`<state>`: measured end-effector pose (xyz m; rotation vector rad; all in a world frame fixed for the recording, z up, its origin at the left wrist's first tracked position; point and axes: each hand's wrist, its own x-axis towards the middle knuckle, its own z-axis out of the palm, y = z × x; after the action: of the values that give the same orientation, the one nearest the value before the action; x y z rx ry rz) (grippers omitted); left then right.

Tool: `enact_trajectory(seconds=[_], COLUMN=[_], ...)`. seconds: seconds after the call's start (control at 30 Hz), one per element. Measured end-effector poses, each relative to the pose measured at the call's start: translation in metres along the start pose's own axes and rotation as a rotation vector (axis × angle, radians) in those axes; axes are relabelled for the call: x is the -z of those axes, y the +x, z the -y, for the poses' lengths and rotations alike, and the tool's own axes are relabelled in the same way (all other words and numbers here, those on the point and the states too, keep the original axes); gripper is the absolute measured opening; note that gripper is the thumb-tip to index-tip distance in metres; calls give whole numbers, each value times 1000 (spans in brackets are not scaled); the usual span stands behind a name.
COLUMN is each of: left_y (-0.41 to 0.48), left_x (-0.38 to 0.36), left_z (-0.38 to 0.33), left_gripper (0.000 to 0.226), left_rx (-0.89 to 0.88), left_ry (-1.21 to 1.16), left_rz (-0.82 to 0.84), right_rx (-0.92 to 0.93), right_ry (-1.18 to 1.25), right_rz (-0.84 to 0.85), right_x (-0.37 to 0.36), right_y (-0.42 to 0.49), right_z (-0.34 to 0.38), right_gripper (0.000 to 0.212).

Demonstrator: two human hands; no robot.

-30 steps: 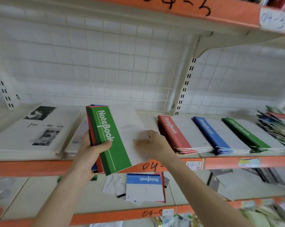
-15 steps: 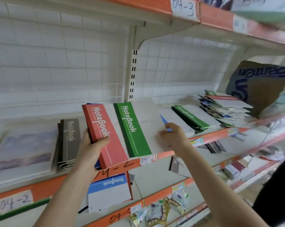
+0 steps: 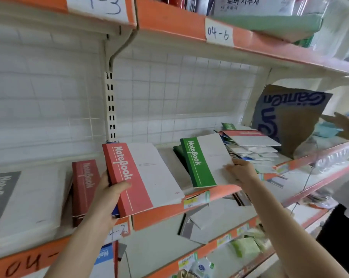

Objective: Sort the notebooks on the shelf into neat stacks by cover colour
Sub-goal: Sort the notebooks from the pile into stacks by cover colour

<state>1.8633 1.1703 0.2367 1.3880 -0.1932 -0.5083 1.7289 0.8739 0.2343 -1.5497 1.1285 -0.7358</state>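
Now laying green notebook (image 3: 197, 163), held by right hand (image 3: 242, 171), on green stack (image 3: 177, 151) at two o'clock; next likely squaring it, red notebook (image 3: 129, 177) gripped in left hand (image 3: 106, 199)

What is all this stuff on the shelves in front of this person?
red notebook: one, red and white, in left hand
green notebook: one, green and white, in right hand, above a green stack
dark red stack: one, shelf, left of the red notebook
grey notebook: one, grey and white, far left
mixed pile: one, several colours, untidy, right
cardboard: one sheet, brown with blue print, leaning far right
blue notebook: one, lower shelf
shelf: orange edge
left hand: grips red notebook
right hand: holds green notebook
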Motion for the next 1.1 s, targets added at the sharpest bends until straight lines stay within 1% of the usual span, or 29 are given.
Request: enact_trajectory(seconds=[0.07,0.17,0.23,0.3,0.37,0.47,0.5,0.57,0.6,0.63,0.67,0.7,0.73,0.77,0.8,0.83,0.87,0.9,0.93,1.0,1.03,1.1], left_y=[2,3,4,3,1,-2,-2,-3,-3,-4,-4,-5,-5,-5,-6,-7,-9,-9,-11,-13,-13,-15], left_x=[-13,-27,-32,-35,-37,-36,-36,-35,-34,-34,-34,-34,-34,-35,-35,-36,-36,-35,-34,-31,-28,-23], left_z=[3,7,9,11,14,18,19,22,24,26,28,30,31,33,33,34,35,37,37,38,38,37], left_gripper=[35,37,38,37,35,35,37,41,42,44,47,49,51,52,54,55,54,52,49,45,44,47], left_rx=[2,6,3,-2,2,-3,-9,-21,-23,-27,-33,-42,-53,-63,-73,-85,-92,-94,-92,-90,-93,-111], left_ry=[0,3,7,2,-18,-37,-30,-29,-29,-32,-37,-45,-53,-58,-61,-62,-58,-57,-65,-96,-106,-103], left_rz=[-13,-27,-50,-71,-86,-106,-113,-127,-132,-136,-140,-143,-148,-151,-152,-153,-158,-167,-183,-222,-237,-260], right_rx=[12,51,68,123,171,214,230,314,417,539,648,719,739,704,632,528,433,388,386,430,453,465], right_ry=[-6,-103,-244,-413,-536,-711,-759,-856,-865,-821,-730,-625,-555,-526,-516,-508,-506,-524,-549,-590,-593,-545], right_rz=[28,38,27,34,55,47,39,25,23,41,91,159,252,382,528,677,785,844,858,794,755,729], right_x=[4,3,0,-5,-9,-15,-16,-19,-23,-28,-35,-43,-52,-59,-66,-72,-77,-82,-87,-97,-101,-109], right_y=[17,43,59,68,74,79,80,78,74,65,53,37,19,1,-15,-29,-38,-45,-49,-55,-56,-60], right_z=[2,2,3,5,5,0,-3,-7,-7,-4,1,7,13,19,24,29,31,31,30,28,27,26], right_gripper=[17,25,26,21,12,11,15,41,47,48,42,30,17,21,30,34,33,31,28,24,26,26])
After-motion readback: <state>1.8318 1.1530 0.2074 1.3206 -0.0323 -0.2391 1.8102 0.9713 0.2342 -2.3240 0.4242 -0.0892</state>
